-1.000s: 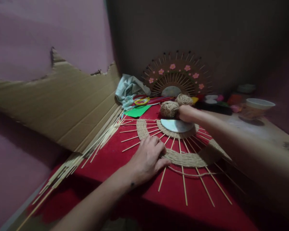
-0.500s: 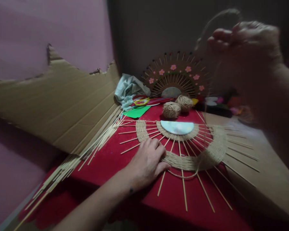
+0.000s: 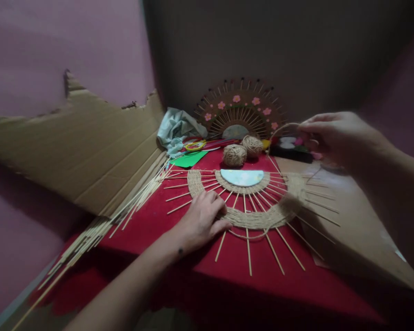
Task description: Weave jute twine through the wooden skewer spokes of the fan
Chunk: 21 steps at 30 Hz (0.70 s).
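Well, the right hand [image 3: 334,131] pinches twine [image 3: 285,125]; any lettering looks too blurred.

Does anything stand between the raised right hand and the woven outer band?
Nothing visible blocks the way from the right hand to the woven outer band; only the held twine arcs left and down. The twine balls lie aside.
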### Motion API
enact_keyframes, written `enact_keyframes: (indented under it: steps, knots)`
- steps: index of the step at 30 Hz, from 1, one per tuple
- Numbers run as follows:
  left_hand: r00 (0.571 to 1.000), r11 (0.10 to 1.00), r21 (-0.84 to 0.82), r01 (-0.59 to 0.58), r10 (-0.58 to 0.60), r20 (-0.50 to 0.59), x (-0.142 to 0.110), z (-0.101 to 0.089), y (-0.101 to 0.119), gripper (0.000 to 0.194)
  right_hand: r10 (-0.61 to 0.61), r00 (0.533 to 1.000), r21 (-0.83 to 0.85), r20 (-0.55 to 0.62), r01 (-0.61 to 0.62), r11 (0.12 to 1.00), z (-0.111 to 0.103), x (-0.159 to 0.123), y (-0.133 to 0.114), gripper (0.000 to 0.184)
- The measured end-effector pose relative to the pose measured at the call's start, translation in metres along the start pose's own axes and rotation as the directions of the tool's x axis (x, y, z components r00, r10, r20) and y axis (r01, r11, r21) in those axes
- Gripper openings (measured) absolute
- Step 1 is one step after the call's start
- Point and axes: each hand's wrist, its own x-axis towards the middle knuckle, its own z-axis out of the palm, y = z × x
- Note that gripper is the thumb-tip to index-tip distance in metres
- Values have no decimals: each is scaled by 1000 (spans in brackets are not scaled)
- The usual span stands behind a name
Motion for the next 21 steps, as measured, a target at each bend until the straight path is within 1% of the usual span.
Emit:
enact_keyframes:
  steps: [1, 3, 4, 5, 6, 7, 8, 9, 10, 11, 12, 13, 16, 18, 21]
  knots:
    - [1000, 1000, -1, -5, 5, 1, 0, 0, 0, 23, 59, 998, -55, -5, -59, 997, -1, 0, 6, 40]
    - [1000, 1000, 2, -4, 4, 6, 0, -1, -1, 23, 186, 982, -178, 0, -183, 967, -2, -4, 16, 33]
    - [1000, 1000, 2, 0, 0, 9, 0, -1, -1, 22, 165, 986, -304, 1, -157, 940, 0, -8, 19, 29]
    - [1000, 1000, -1, 2, -2, 9, 0, -2, -1, 21, 108, 994, -405, 9, -95, 910, 3, -16, 20, 25]
    - [1000, 1000, -8, 3, -3, 8, 0, -2, -1, 20, 39, 999, -449, -3, -36, 893, 9, -26, 19, 25]
    - [1000, 1000, -18, 4, -4, 7, 1, -2, 0, 19, -130, 991, -471, 5, 117, 874, 16, -39, 16, 26]
    - [1000, 1000, -30, 5, -5, 5, 1, -2, 0, 18, -252, 966, -421, 58, 253, 871, 25, -53, 11, 21]
    - [1000, 999, -40, 7, -7, 0, 0, -2, 0, 18, -367, 918, -296, 150, 395, 869, 35, -69, 6, 18]
    - [1000, 999, -50, 10, -10, -6, 0, -1, 1, 18, -455, 856, -156, 245, 499, 853, 46, -84, 1, 16]
    - [1000, 998, -59, 13, -14, -17, 0, -1, 1, 19, -519, 797, -46, 310, 558, 829, 56, -98, -4, 14]
    - [999, 997, -69, 18, -20, -28, 0, -1, 2, 19, -557, 767, -4, 320, 589, 808, 66, -109, -7, 9]
    - [999, 997, -79, 24, -27, -36, 1, -1, 3, 19, -560, 756, -17, 340, 600, 800, 74, -118, -9, 11]
    - [998, 992, -116, 52, -57, -40, 2, -2, 4, 17, -580, 752, -58, 313, 625, 779, 90, -130, -8, 20]
    - [996, 985, -157, 73, -79, -29, 3, -5, 5, 16, -604, 744, -44, 286, 640, 767, 92, -132, -3, 19]
    - [995, 969, -227, 99, -102, 2, 4, -9, 6, 20, -630, 734, 14, 253, 648, 762, 88, -135, 1, 18]
